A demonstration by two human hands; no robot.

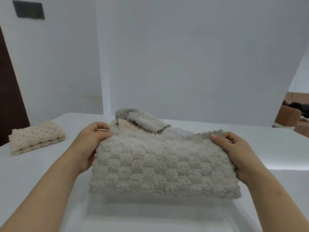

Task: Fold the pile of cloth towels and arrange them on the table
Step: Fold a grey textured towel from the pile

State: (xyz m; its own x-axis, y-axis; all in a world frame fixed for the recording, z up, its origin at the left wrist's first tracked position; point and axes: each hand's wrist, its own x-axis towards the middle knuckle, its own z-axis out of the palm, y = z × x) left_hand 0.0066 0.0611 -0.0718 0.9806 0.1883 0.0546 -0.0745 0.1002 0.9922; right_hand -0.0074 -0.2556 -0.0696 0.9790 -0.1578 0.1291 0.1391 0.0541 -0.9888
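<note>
A fluffy grey towel [160,166] with a checkered pile hangs just above the white table [41,173], doubled over, its lower edge near the surface. My left hand [91,144] pinches its upper left corner and my right hand [237,153] pinches its upper right corner. Behind it lies the pile: a beige towel [124,128] with a crumpled grey towel [142,119] on top, both partly hidden. A folded beige towel [36,138] rests at the table's left side.
White walls stand close behind the table. A dark door edge [10,97] is at the far left. Past the table's right end is a brown seat [289,118] with dark items on it.
</note>
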